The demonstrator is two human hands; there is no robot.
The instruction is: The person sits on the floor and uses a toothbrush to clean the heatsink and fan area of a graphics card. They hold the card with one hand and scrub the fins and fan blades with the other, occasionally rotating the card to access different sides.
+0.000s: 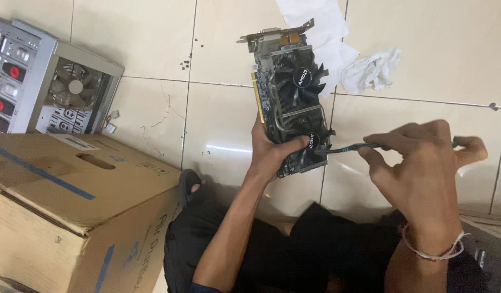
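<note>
Everything here is placed off the graphics card (291, 103), since that was the centre of it all.

Closest to the camera, below the card, were the person's legs in black trousers, folded on the tiled floor (153, 49). Down and to the left of the card sat a big cardboard box (71, 195), flaps shut, so no way to tell what was in it.

The left hand (272, 154) had its grip clamped on the bottom end of the card, thumb laid across the lower fan, holding the card up off the floor with the two black fans facing the camera. The right hand (424, 163), just right of the card with a pale string bracelet on the wrist, had its fingers pinched together on a thin dark tool with a green band (351, 147). The tool's tip was touching the lower fan's edge.

Further out, up and to the left of the card, an open grey computer case (50, 81) lay on the floor, with a fan and some red-marked parts showing inside. Past the card's top end, just to its right, were a sheet of white paper (315, 21) and a crumpled white cloth (372, 70).
</note>
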